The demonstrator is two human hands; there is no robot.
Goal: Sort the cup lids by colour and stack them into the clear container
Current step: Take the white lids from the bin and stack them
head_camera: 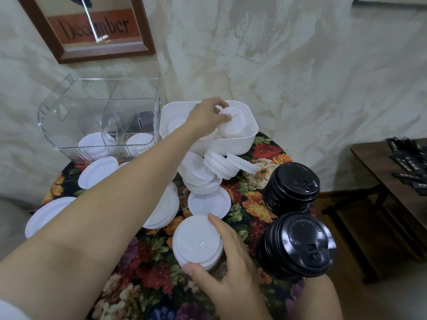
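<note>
- Cup lids, white, in a short white stack (196, 241) nearest of all on the floral tablecloth (150, 280); right hand (228, 271) curled round it, thumb at the near edge, fingers on the far edge.
- Just to the right, two tall piles of black lids: near black stack (298, 245) and far black stack (292, 188), both standing on the table outside the container.
- Mid-table, loose white lids (209, 202) lying flat and a tumbled heap (208, 172) of more white ones, not yet gathered.
- Beyond the heap, a white tub (245, 144); left hand (208, 116) stretched into it, fingertips pinching a single white lid (231, 122).
- Far left, the clear container (69, 107), divided inside, with only a few stored lids (92, 144), white, low in its two front sections; something dark behind them, too unclear to name.
- Judged progress: early. Black lids grouped but apparently not loaded; most white lids left to collect and stack inside.
</note>
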